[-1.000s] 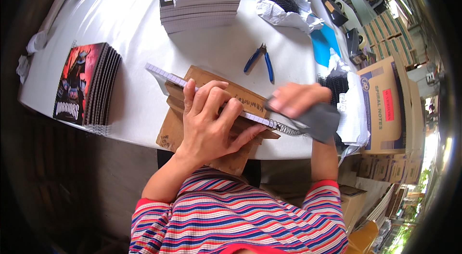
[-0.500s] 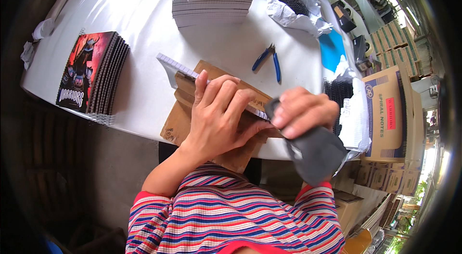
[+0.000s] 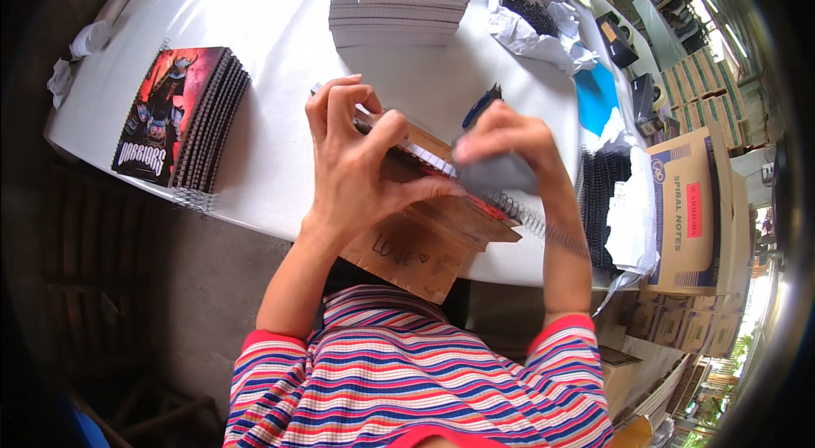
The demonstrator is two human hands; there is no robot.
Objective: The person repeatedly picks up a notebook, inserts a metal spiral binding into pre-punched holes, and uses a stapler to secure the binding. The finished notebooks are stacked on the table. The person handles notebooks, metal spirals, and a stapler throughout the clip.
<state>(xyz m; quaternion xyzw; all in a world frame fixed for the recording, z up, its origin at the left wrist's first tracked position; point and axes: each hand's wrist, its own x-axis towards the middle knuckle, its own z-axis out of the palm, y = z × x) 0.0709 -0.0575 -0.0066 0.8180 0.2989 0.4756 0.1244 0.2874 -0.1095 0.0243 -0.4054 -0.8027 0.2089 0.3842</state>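
Note:
My left hand (image 3: 348, 168) is closed round a spiral notebook (image 3: 429, 159), its thumb on the near side and fingers over the far side. The notebook stands tilted, page edges up, against a brown board stand (image 3: 407, 253). At its right end a thin wire-like spiral coil (image 3: 531, 221) sticks out and runs across my right forearm. My right hand (image 3: 509, 134), blurred, is curled over a smeared dark grey rounded object (image 3: 503, 172) beside the notebook's edge. Behind that hand lie blue-handled cutting pliers (image 3: 480, 107), partly hidden.
Finished spiral notebooks (image 3: 174, 117) are stacked at the left table edge. A taller pile of books (image 3: 395, 19) stands at the back. Black coils in white paper (image 3: 603, 202) lie at the right, next to a cardboard box (image 3: 688, 210). More coils (image 3: 535, 15) lie farther back.
My right hand has moved up and left with the dark object, towards the notebook's edge. The coil now shows past the notebook's end. My left hand has shifted slightly left, and the notebook's red cover shows.

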